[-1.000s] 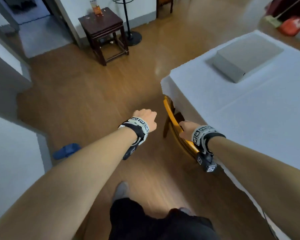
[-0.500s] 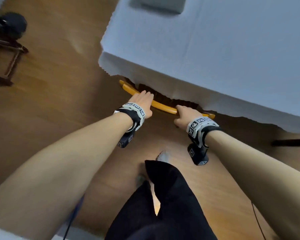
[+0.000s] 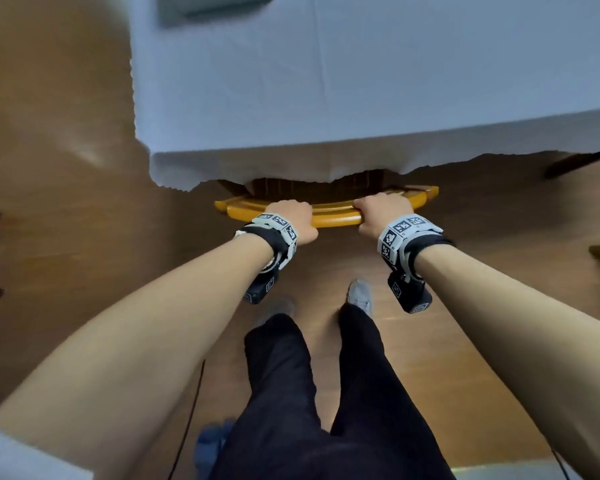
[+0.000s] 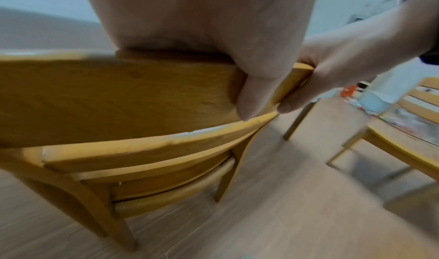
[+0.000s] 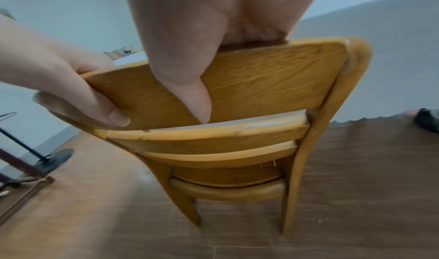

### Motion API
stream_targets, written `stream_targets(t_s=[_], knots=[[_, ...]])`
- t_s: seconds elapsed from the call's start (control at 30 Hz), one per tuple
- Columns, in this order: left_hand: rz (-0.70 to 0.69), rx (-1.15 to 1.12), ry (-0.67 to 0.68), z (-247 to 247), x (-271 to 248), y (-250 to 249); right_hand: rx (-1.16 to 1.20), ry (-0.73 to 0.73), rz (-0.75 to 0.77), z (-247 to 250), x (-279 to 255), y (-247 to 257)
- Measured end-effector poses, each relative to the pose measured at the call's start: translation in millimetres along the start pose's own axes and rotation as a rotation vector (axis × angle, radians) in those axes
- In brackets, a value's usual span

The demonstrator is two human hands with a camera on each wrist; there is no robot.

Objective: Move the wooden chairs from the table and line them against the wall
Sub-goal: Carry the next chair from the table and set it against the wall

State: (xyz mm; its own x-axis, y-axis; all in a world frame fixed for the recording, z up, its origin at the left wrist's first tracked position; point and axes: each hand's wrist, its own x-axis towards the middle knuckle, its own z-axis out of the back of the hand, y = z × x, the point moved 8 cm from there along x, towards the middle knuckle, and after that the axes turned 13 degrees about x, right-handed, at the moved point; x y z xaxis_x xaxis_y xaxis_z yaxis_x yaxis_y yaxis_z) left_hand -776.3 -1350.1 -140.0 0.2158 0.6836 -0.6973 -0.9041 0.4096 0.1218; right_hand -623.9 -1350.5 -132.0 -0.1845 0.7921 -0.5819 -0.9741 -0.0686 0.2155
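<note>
Two hands held the top rail of one wooden chair [image 3: 329, 216]. The left hand [image 3: 293, 220] clasped the rail toward its 9 o'clock end, fingers curled over the top edge and the thumb [image 4: 251, 101] pressed flat against the near face of the rail. The right hand [image 3: 383, 211] clasped the same rail toward the 3 o'clock end in the same way, thumb [image 5: 199, 105] down the near face and fingers hooked over the far side. Each grip was closed around the wood, the two hands apart from each other along the rail.

Below the rail, the chair's lower back slats [image 5: 213, 137], seat and legs [image 5: 294, 188] showed in the wrist views, the legs reaching down to the floor [image 3: 66, 202]. The chair's seat was tucked under the 6 o'clock edge of the bench [image 3: 326, 81], whose white cloth [image 3: 257, 168] hung over it with a scalloped hem.

At 12 o'clock on the bench lay a flat grey box [image 3: 208, 5], partly out of frame. The person's dark trousers [image 3: 326, 393] and grey shoes [image 3: 359, 296] stood at 6 o'clock from the chair. A second light wooden piece [image 4: 403, 146], with a rounded top on thin legs, stood at 3 o'clock in the left wrist view.
</note>
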Motion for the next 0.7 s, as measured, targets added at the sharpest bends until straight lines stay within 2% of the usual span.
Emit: stream_targets(t_s=[0.2,0.3,0.7], knots=[[-0.260,0.027,-0.005,-32,-12,-15,0.059,-0.043,-0.120,-27,-37,7],[-0.342,0.069,-0.007,-53,-29,-15,0.111,-0.055,-0.199,-47,-66,24],[-0.615,0.404,-0.143,-131,-102,23,0.355,-0.226,-0.490,-153,-162,144]])
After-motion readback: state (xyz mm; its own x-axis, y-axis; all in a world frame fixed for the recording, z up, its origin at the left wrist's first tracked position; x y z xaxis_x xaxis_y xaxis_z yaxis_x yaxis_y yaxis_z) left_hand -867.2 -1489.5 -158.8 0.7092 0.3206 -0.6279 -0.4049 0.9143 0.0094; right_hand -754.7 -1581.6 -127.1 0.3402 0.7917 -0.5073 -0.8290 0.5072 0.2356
